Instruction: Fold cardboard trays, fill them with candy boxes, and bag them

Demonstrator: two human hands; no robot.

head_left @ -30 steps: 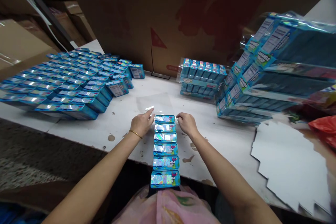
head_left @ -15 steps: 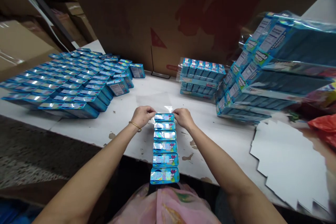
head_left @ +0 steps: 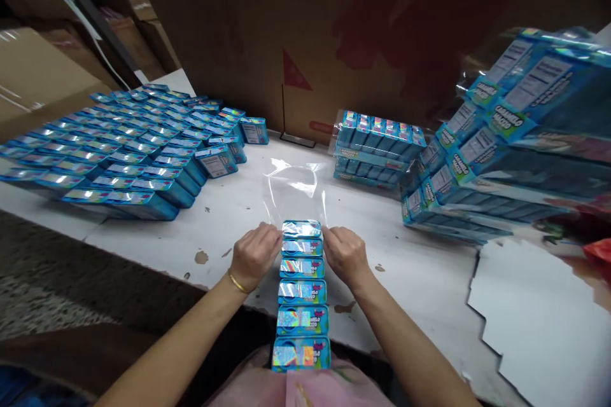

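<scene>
A row of several small blue boxes (head_left: 302, 292) with shiny holographic tops runs from the table's front edge toward me. A clear plastic bag (head_left: 296, 187) lies just beyond the far end of the row, its mouth against the first box. My left hand (head_left: 254, 254) is closed, pinching the bag's left edge beside the far box. On the other side my right hand (head_left: 344, 253) is closed on the bag's right edge. A thin gold bangle circles my left wrist.
Rows of the same blue boxes (head_left: 124, 152) cover the table's left side. Wrapped packs are stacked behind (head_left: 377, 143) and high at the right (head_left: 506, 152). Flat white card sheets (head_left: 539, 318) lie at the right. A large brown carton (head_left: 334, 32) stands behind the white table (head_left: 229, 216).
Both hands went from resting beside the far box to gripping the bag's edges and drawing its mouth toward the row. The bag now stands lifted and opened.
</scene>
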